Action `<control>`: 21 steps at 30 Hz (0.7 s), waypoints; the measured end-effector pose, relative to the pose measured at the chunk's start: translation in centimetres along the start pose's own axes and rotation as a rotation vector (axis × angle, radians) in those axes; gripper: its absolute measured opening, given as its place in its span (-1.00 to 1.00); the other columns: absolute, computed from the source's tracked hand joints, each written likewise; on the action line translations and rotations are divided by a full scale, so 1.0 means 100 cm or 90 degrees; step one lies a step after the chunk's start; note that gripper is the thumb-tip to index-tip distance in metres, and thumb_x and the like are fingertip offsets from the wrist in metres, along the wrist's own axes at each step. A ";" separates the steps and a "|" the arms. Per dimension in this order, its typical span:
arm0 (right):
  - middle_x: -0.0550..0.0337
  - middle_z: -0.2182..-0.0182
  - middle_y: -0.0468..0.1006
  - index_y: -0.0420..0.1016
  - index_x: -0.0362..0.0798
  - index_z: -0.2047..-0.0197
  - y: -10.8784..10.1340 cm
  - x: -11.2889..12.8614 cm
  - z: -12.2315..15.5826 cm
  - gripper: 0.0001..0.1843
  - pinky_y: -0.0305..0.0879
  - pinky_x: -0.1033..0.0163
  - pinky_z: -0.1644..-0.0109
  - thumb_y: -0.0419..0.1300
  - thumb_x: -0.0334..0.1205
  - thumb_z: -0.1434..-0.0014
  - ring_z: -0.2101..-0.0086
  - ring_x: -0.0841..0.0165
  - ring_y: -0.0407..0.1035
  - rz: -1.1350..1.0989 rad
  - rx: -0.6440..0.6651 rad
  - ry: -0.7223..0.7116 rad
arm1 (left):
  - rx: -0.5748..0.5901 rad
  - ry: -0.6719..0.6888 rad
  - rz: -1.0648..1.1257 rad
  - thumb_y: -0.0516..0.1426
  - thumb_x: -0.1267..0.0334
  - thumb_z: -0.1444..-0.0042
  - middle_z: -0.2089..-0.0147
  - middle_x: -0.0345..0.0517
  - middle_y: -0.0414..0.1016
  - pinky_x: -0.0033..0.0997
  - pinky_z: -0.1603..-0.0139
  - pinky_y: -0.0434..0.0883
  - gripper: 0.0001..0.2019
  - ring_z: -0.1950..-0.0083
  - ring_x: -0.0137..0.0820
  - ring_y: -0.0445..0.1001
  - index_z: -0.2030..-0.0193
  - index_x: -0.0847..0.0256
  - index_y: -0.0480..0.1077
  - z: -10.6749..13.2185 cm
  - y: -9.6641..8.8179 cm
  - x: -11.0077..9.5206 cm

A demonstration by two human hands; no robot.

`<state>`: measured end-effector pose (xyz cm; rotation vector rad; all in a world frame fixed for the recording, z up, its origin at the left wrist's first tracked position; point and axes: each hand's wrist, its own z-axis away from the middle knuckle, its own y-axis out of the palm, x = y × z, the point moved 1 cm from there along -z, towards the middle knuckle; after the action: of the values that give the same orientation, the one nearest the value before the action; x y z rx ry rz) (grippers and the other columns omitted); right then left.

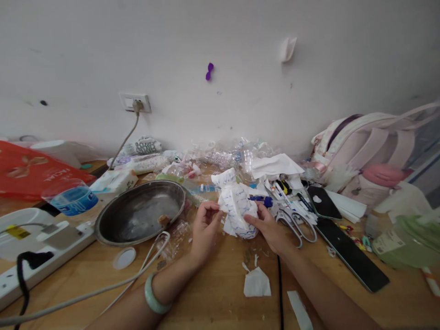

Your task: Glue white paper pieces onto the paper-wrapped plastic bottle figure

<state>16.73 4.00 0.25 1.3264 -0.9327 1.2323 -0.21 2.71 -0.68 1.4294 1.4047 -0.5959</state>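
A white form with blue marks (237, 206), apparently wrapped in paper and narrower toward its top, stands on the table between my hands. On its left edge, my left hand (206, 229) pinches with thumb and fingertips; a pale green bangle (153, 293) circles that wrist. My right hand (270, 227) grips the lower right side, its thumb lying across the front. Just behind my right fingers is a blue tube or marker (263, 200). A torn white paper piece (257, 282) lies in front of the form.
At left sit a metal basin (113, 224), a power strip (77, 240) and a grey cable (127, 282). Right of my hands are scissors (292, 224), pens, a dark phone (323, 201) and a long black device (350, 254). Crumpled plastic lies along the wall.
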 end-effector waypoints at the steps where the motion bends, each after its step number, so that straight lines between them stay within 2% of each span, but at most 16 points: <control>1: 0.19 0.15 0.51 0.33 0.02 0.09 0.000 -0.001 0.000 -0.42 0.26 0.17 0.03 0.38 -0.09 0.21 0.11 0.23 0.36 -0.007 0.002 0.000 | -0.003 -0.006 0.004 0.23 0.32 0.07 0.31 -0.21 0.33 -0.44 0.13 0.34 -0.85 0.23 -0.44 0.35 0.37 0.18 0.33 0.000 0.000 0.000; 8: 0.20 0.18 0.52 0.35 0.00 0.12 -0.001 -0.001 -0.002 -0.45 0.26 0.20 0.04 0.37 -0.09 0.20 0.12 0.26 0.36 -0.029 -0.004 0.003 | -0.010 -0.022 -0.004 0.24 0.33 0.10 0.24 -0.20 0.35 -0.47 0.17 0.33 -0.82 0.22 -0.46 0.35 0.34 0.18 0.33 0.000 0.001 -0.002; 15: 0.17 0.15 0.51 0.33 0.00 0.08 -0.002 -0.003 -0.002 -0.43 0.27 0.18 0.05 0.37 -0.09 0.18 0.13 0.25 0.37 -0.008 0.007 -0.005 | -0.031 -0.130 0.038 0.21 0.21 0.09 0.43 -0.28 0.37 -0.48 0.32 0.32 -0.75 0.39 -0.49 0.35 0.29 0.17 0.27 -0.001 0.004 0.000; 21: 0.15 0.13 0.50 0.32 0.00 0.07 -0.001 -0.002 -0.001 -0.41 0.26 0.15 0.02 0.37 -0.08 0.19 0.10 0.22 0.36 0.008 0.007 -0.010 | -0.045 -0.140 0.057 0.22 0.20 0.10 0.46 -0.33 0.32 -0.54 0.36 0.29 -0.77 0.44 -0.54 0.29 0.33 0.18 0.27 -0.002 0.004 0.001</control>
<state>16.81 4.07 0.00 1.3420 -0.9478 1.2410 0.17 3.04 -0.56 1.3211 1.1709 -0.6197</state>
